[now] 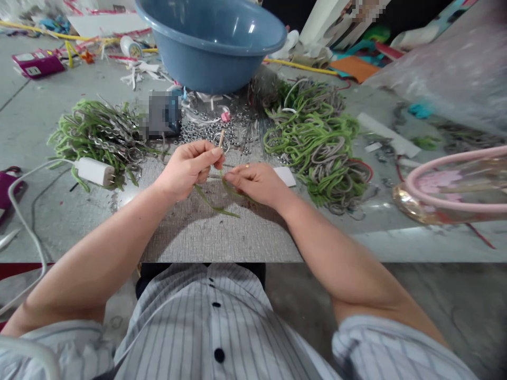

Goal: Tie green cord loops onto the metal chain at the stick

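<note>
My left hand is closed, pinching a green cord whose loose end hangs down over the mat. A thin tan stick-like piece and a metal ring stick out above its fingertips. My right hand is closed on the same green cord, just right of the left one, with the cord running between the two. Beyond the hands lie many small metal rings. A bundle of green and grey cords lies to the right; another bundle with metal chains lies to the left.
A large blue basin stands at the back. A white charger plug with a cable lies at left. A pink-handled clear bag sits at right, below plastic wrapping. The table's front edge runs before my body.
</note>
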The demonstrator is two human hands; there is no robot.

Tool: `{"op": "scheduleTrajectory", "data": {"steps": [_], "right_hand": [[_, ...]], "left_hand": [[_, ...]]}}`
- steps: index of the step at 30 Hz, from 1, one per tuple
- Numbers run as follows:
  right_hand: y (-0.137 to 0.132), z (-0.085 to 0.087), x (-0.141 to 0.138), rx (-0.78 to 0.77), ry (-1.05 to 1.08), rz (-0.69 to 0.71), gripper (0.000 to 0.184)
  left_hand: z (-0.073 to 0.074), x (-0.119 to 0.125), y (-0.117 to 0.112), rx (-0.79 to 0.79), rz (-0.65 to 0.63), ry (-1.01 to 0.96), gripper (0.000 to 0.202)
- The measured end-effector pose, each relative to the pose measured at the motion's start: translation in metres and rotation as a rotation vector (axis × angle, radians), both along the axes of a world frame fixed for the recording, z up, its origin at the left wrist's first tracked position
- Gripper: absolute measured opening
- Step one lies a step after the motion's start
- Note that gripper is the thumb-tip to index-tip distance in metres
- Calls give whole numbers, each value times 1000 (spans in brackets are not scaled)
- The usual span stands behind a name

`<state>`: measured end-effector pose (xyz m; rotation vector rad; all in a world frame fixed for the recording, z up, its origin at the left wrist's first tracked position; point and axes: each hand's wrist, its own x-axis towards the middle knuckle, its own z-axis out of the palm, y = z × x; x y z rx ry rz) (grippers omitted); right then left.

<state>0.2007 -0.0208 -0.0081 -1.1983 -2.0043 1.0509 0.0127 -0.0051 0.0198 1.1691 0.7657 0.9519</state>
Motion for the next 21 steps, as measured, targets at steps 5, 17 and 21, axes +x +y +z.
{"op": "scheduleTrajectory", "data": {"steps": [5, 17, 21], "right_hand": [[5, -10, 2, 389, 7, -214, 50], [1, -12, -9, 45, 401, -64, 36], [-1, -7, -10, -3, 441, -94, 36]], "left_hand": [[-6, 1, 0, 51, -52, 17, 23], [-10, 7, -6, 57, -90, 166, 22], [-11, 8, -6, 78, -71, 169, 24]]}}
